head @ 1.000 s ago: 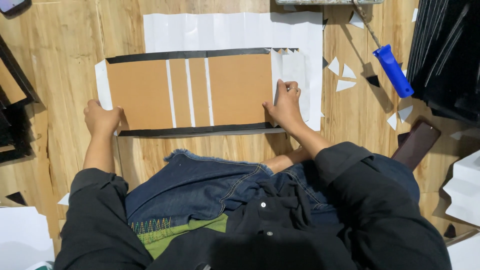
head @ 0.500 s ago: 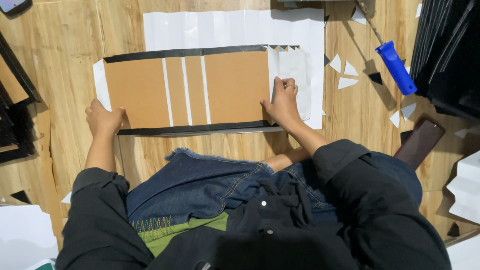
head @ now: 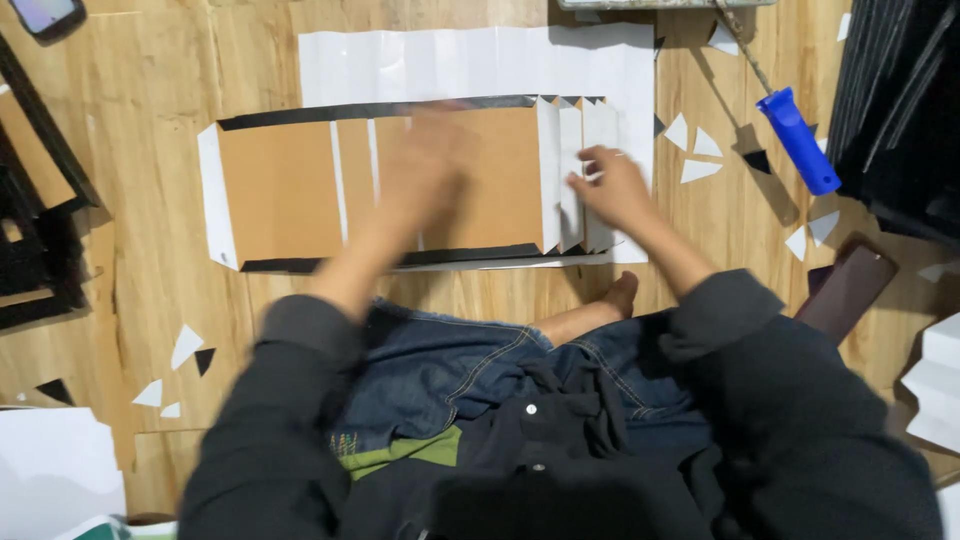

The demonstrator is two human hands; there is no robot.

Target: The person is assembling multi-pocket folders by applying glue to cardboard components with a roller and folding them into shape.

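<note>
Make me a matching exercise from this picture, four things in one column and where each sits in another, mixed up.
Things:
1. roller handle
2. phone
3. right hand
4. brown cardboard

Places:
A. top left corner of the floor
B. on the white folded flaps
C. upper right, blue, on the wood floor
D. middle, edged with black strips

Pairs: 1-C, 2-A, 3-B, 4-D

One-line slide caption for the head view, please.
Seated on a wood floor, right hand presses white paper beside cardboard; left hand blurred above.
</note>
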